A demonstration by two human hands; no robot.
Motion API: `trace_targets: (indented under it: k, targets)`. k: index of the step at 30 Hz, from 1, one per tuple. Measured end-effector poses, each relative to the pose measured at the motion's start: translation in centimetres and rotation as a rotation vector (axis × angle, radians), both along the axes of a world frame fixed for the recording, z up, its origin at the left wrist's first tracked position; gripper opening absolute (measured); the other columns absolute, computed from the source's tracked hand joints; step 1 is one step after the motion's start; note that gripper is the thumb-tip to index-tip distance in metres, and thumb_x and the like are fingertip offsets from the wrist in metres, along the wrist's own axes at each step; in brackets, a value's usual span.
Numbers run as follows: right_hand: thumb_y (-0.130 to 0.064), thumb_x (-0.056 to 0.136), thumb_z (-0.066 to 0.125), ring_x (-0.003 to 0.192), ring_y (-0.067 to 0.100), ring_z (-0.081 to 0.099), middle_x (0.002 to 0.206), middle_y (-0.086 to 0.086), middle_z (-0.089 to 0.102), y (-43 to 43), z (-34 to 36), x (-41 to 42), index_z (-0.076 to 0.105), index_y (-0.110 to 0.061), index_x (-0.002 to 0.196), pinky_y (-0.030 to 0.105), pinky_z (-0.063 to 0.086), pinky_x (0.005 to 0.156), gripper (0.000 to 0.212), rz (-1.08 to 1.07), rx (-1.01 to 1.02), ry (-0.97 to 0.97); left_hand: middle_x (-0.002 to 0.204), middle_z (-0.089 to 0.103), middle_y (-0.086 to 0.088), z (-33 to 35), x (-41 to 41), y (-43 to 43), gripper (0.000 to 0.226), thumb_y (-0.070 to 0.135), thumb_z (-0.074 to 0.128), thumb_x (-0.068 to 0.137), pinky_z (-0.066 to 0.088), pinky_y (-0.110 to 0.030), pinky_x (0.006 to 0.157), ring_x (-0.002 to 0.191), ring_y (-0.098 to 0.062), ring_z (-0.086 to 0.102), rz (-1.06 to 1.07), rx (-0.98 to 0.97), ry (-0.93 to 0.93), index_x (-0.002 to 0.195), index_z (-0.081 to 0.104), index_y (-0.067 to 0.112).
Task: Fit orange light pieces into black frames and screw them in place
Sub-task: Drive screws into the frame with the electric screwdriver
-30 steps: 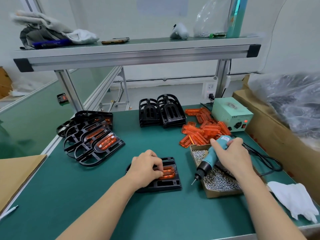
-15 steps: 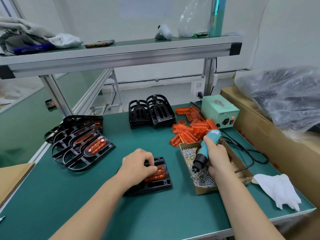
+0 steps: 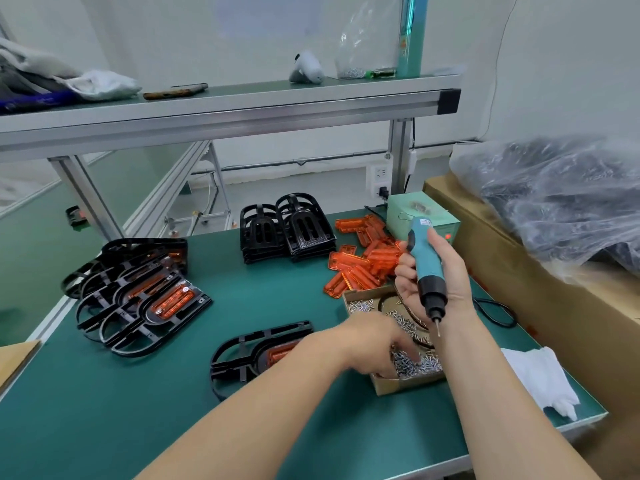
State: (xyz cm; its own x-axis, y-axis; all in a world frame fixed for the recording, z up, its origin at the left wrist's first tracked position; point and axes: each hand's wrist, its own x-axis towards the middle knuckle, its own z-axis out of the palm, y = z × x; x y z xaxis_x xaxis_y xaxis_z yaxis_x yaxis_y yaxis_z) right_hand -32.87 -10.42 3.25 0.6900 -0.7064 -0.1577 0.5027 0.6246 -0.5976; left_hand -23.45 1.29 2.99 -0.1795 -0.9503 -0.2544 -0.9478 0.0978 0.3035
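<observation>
Reach into the screw box (image 3: 389, 384), driver held high

And the left hand (image 3: 377, 344) was across the bench (image 3: 138, 410) and into the cardboard box, fingers dipped among the loose silver screws (image 3: 414, 363) at its near end. It was smeared with blur, so whether its grip had closed on a screw could not be told. The right hand (image 3: 440, 282) was up above the box, grip wrapped firmly round the teal electric screwdriver (image 3: 420, 258), which stood nearly upright with its bit pointing down, clear of the screws. The work itself lay just left of the box: a black frame (image 3: 258, 358) flat on the bench with an orange light piece (image 3: 282, 353) seated in its middle, partly hidden behind the left forearm, neither hand touching it. Behind the box sat a loose pile of orange pieces (image 3: 367, 263), right up against its far edge, and beyond that two stacks of empty frames (image 3: 287, 233). Over on the left was a fanned stack of fitted frames (image 3: 138, 299), orange showing in them. A pale green power unit (image 3: 420, 209) stood at the back right with a red light on, and a white glove (image 3: 543, 382) lay near the bench's right edge
</observation>
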Motion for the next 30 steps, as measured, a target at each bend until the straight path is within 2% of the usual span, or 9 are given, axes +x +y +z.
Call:
trace_targets:
  k: [4,9,11,14,20,23,26,28,30]
  targets:
    - [-0.048,0.097,0.054,0.041,0.007,0.039,0.062,-0.001,0.043,0.1,-0.6,0.1,0.055,-0.011,0.093,0.018,0.035,0.035,0.038,-0.006,-0.042,0.023,0.120,0.049,-0.009,0.0,-0.4,-1.0,0.052,0.008,0.066,0.083,0.047,-0.043,0.095,0.110,-0.029,0.051,-0.096,0.088,-0.033,0.127,0.064,0.037]
    - [-0.047,0.092,0.059,0.040,0.009,0.042,0.064,0.001,0.047,0.4,-1.4,1.0,0.056,-0.009,0.094,0.019,0.037,0.035,0.038,-0.027,-0.071,0.077,0.122,0.054,-0.009,-0.6,0.0,-1.3,0.028,0.015,0.071,0.084,0.050,-0.039,0.088,0.106,-0.030,0.056,-0.092,0.056,-0.078,0.111,0.070,0.019]
    - [-0.047,0.092,0.060,0.039,0.009,0.044,0.063,0.002,0.050,0.4,-1.4,1.3,0.057,-0.009,0.094,0.019,0.037,0.035,0.038,-0.042,-0.085,0.093,0.116,0.061,-0.010,-0.8,0.4,-1.3,0.022,0.016,0.070,0.086,0.048,-0.034,0.081,0.102,-0.029,0.058,-0.064,0.009,-0.108,0.108,0.071,0.014]
    - [-0.047,0.094,0.058,0.038,0.010,0.046,0.061,0.002,0.054,0.4,-1.3,1.7,0.058,-0.008,0.093,0.018,0.036,0.034,0.039,-0.047,-0.083,0.090,0.105,0.067,-0.011,-1.0,1.3,-1.1,0.017,0.012,0.063,0.088,0.050,-0.037,0.079,0.096,-0.031,0.060,-0.003,-0.111,-0.153,0.103,0.072,0.012]
    - [-0.044,0.099,0.055,0.037,0.010,0.047,0.060,0.004,0.053,0.8,-1.4,2.1,0.057,-0.006,0.094,0.017,0.038,0.032,0.039,-0.082,-0.041,0.108,0.089,0.062,-0.010,-2.0,2.0,-0.7,0.019,0.014,0.056,0.091,0.046,-0.038,0.076,0.087,-0.030,0.057,0.118,-0.358,-0.096,0.090,0.075,0.010]
    - [-0.043,0.098,0.059,0.039,0.010,0.050,0.063,0.005,0.054,1.2,-1.0,2.2,0.056,-0.007,0.094,0.017,0.042,0.034,0.036,-0.116,0.008,0.130,0.089,0.071,-0.005,-2.3,2.5,-0.6,0.017,0.018,0.064,0.091,0.047,-0.031,0.077,0.083,-0.019,0.060,0.354,-0.428,0.155,0.099,0.078,0.017]
    - [-0.039,0.096,0.064,0.043,0.009,0.054,0.069,0.004,0.056,1.5,-0.6,2.4,0.057,-0.010,0.096,0.018,0.045,0.036,0.030,-0.146,0.012,0.160,0.071,0.072,-0.001,-2.3,3.6,0.5,0.013,0.006,0.074,0.083,0.052,-0.022,0.065,0.062,-0.007,0.061,0.647,-0.344,0.810,0.089,0.080,0.017]
    - [-0.034,0.095,0.067,0.046,0.008,0.055,0.071,0.003,0.058,1.7,-0.7,2.8,0.058,-0.010,0.101,0.018,0.045,0.037,0.026,-0.163,-0.004,0.181,0.069,0.072,-0.003,-2.5,4.5,1.8,0.018,-0.003,0.075,0.080,0.052,-0.018,0.063,0.062,-0.010,0.065,0.745,-0.305,1.109,0.081,0.079,0.014]
    - [-0.029,0.093,0.070,0.050,0.008,0.054,0.074,0.001,0.059,2.0,-0.8,3.3,0.059,-0.010,0.101,0.017,0.046,0.040,0.023,-0.189,0.004,0.167,0.075,0.073,-0.009,-2.8,5.4,3.3,0.017,-0.006,0.075,0.079,0.054,-0.019,0.066,0.070,-0.015,0.069,0.820,-0.287,1.250,0.080,0.079,0.011]
